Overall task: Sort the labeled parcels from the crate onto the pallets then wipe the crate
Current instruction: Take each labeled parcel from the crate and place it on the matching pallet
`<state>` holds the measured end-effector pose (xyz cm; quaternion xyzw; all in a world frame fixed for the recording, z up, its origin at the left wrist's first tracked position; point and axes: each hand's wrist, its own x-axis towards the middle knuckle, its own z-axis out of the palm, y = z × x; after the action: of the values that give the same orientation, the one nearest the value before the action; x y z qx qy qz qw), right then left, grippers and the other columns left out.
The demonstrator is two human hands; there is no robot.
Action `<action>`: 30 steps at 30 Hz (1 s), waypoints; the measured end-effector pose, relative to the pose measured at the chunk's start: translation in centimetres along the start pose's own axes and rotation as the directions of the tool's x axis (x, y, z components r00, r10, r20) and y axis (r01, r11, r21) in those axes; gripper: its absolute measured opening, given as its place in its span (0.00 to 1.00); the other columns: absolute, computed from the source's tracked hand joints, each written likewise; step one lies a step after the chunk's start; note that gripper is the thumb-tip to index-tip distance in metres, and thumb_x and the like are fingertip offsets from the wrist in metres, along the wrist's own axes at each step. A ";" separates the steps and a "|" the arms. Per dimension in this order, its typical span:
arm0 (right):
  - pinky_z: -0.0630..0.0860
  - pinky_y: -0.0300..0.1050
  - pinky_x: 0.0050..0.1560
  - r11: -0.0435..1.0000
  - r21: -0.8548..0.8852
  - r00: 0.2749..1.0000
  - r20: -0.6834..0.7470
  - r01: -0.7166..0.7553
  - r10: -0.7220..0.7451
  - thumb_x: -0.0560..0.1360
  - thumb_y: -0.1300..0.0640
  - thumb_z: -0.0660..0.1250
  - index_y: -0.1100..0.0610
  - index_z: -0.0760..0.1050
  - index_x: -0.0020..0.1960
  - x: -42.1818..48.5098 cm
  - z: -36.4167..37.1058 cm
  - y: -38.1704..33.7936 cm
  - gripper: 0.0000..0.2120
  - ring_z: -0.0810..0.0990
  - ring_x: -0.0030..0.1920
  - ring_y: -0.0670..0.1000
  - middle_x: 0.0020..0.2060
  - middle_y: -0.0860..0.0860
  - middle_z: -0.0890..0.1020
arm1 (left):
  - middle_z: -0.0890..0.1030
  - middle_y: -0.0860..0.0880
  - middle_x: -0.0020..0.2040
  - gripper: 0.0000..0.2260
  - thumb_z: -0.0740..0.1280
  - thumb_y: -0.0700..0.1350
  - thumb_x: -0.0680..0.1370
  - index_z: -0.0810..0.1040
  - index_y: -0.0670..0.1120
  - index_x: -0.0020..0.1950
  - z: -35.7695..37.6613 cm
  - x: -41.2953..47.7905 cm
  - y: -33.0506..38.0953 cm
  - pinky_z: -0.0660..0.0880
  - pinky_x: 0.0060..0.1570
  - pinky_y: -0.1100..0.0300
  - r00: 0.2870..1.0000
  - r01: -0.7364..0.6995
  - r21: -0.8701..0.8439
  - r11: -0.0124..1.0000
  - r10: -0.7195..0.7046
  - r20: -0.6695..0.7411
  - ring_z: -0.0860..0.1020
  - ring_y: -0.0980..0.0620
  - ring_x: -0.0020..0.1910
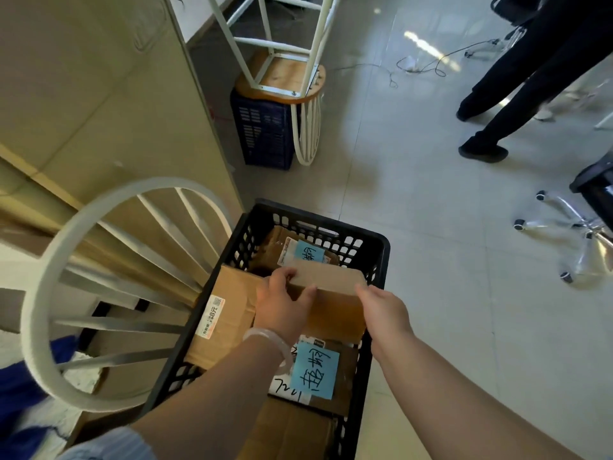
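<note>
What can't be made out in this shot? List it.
Head view:
- Held parcel: no label shows; left hand and right hand cover its ends.
- Right hand's fingers: hidden behind the parcel.
- Crate floor: covered by parcels.
- Far blue label: partly behind the held parcel.
- Pallets: out of frame.

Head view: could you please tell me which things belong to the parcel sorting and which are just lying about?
Job: black crate; plain parcel, held by left hand and right hand; near blue-labelled parcel.
Lying about: white chair; upturned stool; blue crate; office-chair base; floor cable.
</note>
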<state>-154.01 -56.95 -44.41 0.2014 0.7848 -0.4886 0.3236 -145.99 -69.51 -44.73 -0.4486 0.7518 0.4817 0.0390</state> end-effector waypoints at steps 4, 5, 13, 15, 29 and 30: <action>0.69 0.50 0.50 0.997 0.037 0.997 0.044 0.063 -0.064 0.80 0.47 0.63 0.51 0.68 0.71 -2.3 -0.2 -0.9 0.21 0.72 0.53 0.52 0.53 0.50 0.75 | 0.71 0.52 0.63 0.15 0.68 0.55 0.76 0.66 0.62 0.58 -1.2 -1.5 1.2 0.76 0.60 0.47 0.996 -0.048 -0.101 0.994 0.041 -0.075 0.72 0.50 0.61; 0.69 0.50 0.50 0.995 0.043 0.994 0.052 0.089 -0.091 0.79 0.49 0.64 0.50 0.66 0.71 -2.9 -0.3 -1.2 0.22 0.71 0.53 0.52 0.56 0.51 0.74 | 0.71 0.52 0.63 0.15 0.68 0.54 0.76 0.67 0.61 0.59 -1.7 -1.9 1.4 0.76 0.60 0.48 0.995 -0.063 -0.104 0.993 0.055 -0.083 0.72 0.51 0.60; 0.74 0.48 0.53 0.957 0.026 0.941 0.177 0.288 -0.288 0.75 0.60 0.70 0.45 0.58 0.76 -6.7 -2.2 -3.2 0.35 0.72 0.62 0.53 0.66 0.50 0.72 | 0.60 0.50 0.70 0.39 0.72 0.50 0.74 0.53 0.56 0.78 -5.6 -4.9 3.8 0.69 0.62 0.54 0.989 -0.124 -0.040 0.991 0.120 -0.089 0.65 0.52 0.65; 0.75 0.52 0.58 0.944 -0.014 0.925 0.204 0.329 -0.320 0.75 0.58 0.70 0.44 0.59 0.76 -7.6 -2.4 -3.4 0.35 0.72 0.62 0.54 0.64 0.51 0.73 | 0.63 0.50 0.69 0.37 0.73 0.50 0.73 0.57 0.56 0.76 -6.4 -5.4 4.2 0.71 0.64 0.51 0.984 -0.150 -0.057 0.987 0.144 -0.105 0.68 0.50 0.65; 0.73 0.61 0.63 0.889 0.073 0.868 0.192 0.453 -0.458 0.68 0.31 0.68 0.43 0.66 0.72 -11.0 -1.4 -6.0 0.36 0.74 0.63 0.55 0.64 0.49 0.75 | 0.68 0.50 0.68 0.26 0.71 0.47 0.76 0.65 0.57 0.71 -10.1 -7.1 3.9 0.72 0.57 0.56 0.976 -0.212 -0.361 0.908 0.183 -0.115 0.70 0.50 0.63; 0.72 0.61 0.65 0.880 0.017 0.860 0.203 0.475 -0.468 0.74 0.40 0.68 0.45 0.62 0.75 -11.1 -1.4 -6.0 0.32 0.73 0.64 0.55 0.66 0.49 0.73 | 0.68 0.50 0.68 0.26 0.71 0.45 0.76 0.65 0.58 0.69 -10.1 -7.2 3.7 0.73 0.58 0.55 0.976 -0.217 -0.355 0.909 0.191 -0.106 0.71 0.49 0.63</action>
<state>-150.35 -58.38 -32.28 -0.0527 0.7815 -0.5575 0.2752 -140.58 -72.05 -33.21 -0.3833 0.6930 0.5985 -0.1212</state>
